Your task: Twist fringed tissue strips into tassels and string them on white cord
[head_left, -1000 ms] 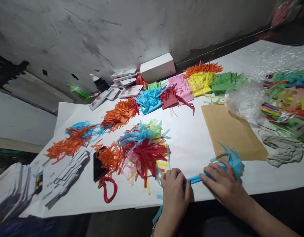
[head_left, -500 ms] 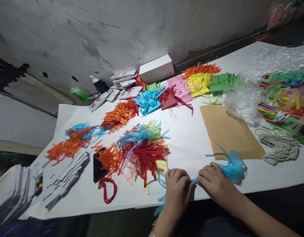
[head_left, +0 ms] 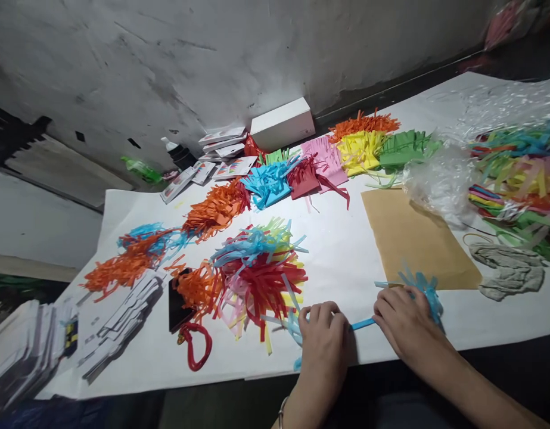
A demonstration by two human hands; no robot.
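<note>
Blue fringed tissue paper point(head_left: 363, 324) lies between my two hands at the front of the table, its middle a narrow strip. My left hand point(head_left: 323, 333) is closed over the strip's left end, and loose blue fringe pokes out beyond its fingers. Over the right end my right hand point(head_left: 400, 319) is closed too, with a tuft of blue fringe point(head_left: 429, 292) spreading past it. The fingertips of both hands are hidden underneath. Just left of my left hand rests a heap of red, blue, pink and yellow tassels point(head_left: 266, 268).
Behind my right hand lies a brown paper sheet point(head_left: 418, 238), with a grey cloth point(head_left: 507, 268) beside it. A black phone point(head_left: 179, 307) with a red cord point(head_left: 198, 351) sits left. Fringed paper stacks point(head_left: 305, 179) and a white box point(head_left: 283, 124) line the back. Clear plastic point(head_left: 440, 179) is at right.
My right hand has moved right, away from my left, so more of the blue strip shows between them. The blue tuft beyond my right hand has spread out.
</note>
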